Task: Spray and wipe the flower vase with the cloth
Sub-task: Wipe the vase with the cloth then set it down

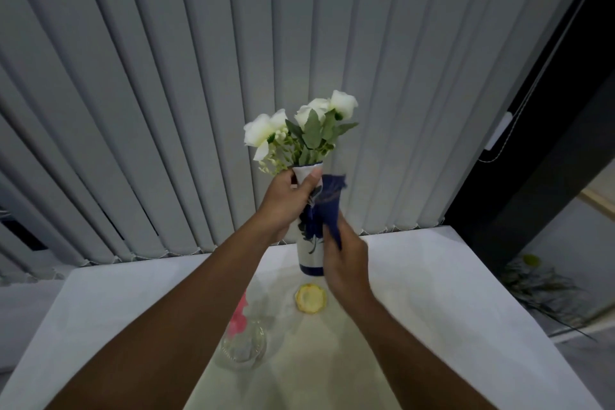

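A tall white vase [309,253] with a dark blue flower pattern and blue base stands upright on the white table [449,293], holding white flowers [299,130] with green leaves. My left hand [288,200] grips the vase's neck just below the rim. My right hand [346,260] holds a dark blue cloth [329,206] pressed against the vase's right side. The middle of the vase is hidden behind the cloth and hands. The clear spray bottle [243,343] with a pink top stands near my left forearm.
A small yellow round object [311,298] lies on the table just in front of the vase. Grey vertical blinds [166,110] hang close behind the table. To the right, beyond the table edge, is a dark frame and floor with greenery.
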`<state>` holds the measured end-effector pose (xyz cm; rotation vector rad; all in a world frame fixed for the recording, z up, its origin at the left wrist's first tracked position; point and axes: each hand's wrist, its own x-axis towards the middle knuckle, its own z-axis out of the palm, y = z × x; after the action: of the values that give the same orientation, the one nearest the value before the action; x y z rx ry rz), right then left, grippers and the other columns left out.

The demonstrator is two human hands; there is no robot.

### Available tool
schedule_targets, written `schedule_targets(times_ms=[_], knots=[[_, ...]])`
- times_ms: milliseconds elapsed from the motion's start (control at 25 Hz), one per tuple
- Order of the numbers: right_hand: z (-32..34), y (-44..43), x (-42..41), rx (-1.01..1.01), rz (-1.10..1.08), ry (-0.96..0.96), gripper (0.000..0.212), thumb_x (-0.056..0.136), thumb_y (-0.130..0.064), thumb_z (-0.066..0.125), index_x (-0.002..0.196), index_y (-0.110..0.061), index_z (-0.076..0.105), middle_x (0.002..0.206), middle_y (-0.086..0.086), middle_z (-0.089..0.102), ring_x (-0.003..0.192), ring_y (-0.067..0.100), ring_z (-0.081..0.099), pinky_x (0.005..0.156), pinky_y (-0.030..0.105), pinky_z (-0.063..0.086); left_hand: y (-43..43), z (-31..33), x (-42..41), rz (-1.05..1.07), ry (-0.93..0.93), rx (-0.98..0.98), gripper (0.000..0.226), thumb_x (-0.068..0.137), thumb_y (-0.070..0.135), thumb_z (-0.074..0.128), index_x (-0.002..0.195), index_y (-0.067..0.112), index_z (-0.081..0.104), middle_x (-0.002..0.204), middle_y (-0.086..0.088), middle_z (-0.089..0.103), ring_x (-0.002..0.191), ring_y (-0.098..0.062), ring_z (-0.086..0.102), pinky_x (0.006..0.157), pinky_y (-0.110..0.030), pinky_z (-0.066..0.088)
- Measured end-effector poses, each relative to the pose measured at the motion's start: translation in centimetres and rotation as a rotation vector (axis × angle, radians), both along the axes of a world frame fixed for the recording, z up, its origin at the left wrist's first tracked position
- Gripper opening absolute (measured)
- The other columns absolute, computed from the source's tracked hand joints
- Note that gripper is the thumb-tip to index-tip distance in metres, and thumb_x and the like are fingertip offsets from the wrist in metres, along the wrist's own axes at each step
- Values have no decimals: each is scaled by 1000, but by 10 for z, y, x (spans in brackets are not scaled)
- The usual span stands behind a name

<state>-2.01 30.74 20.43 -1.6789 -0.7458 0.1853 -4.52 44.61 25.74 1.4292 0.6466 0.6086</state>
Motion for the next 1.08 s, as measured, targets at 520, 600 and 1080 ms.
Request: schedule_targets(times_ms=[520,600,1080], knots=[[-145,-110,11,-370,-270,371,32,104,-15,48,76,-14,64,55,7,59,52,26,57,52,32,41,-4,-128,-9,-42,196,70,35,79,11,83,110,18,71,107,0,77,102,-17,73,94,-38,59],[-153,-116,13,-397,-289,393,32,104,-15,48,76,-13,63,56,6,59,55,27,57,53,32,39,-10,-144,-9,-42,231,63,37,77,6,84,111,11,72,103,-1,76,99,-19,73,89,-32,60],[-178,-122,15,-403,-267,427,30,105,-19,46,83,-11,65,71,19,68,68,36,65,64,37,44,-21,-194,-10,4,309,64,38,74,6,86,111,5,75,99,-2,77,92,-16,73,86,-31,57]])
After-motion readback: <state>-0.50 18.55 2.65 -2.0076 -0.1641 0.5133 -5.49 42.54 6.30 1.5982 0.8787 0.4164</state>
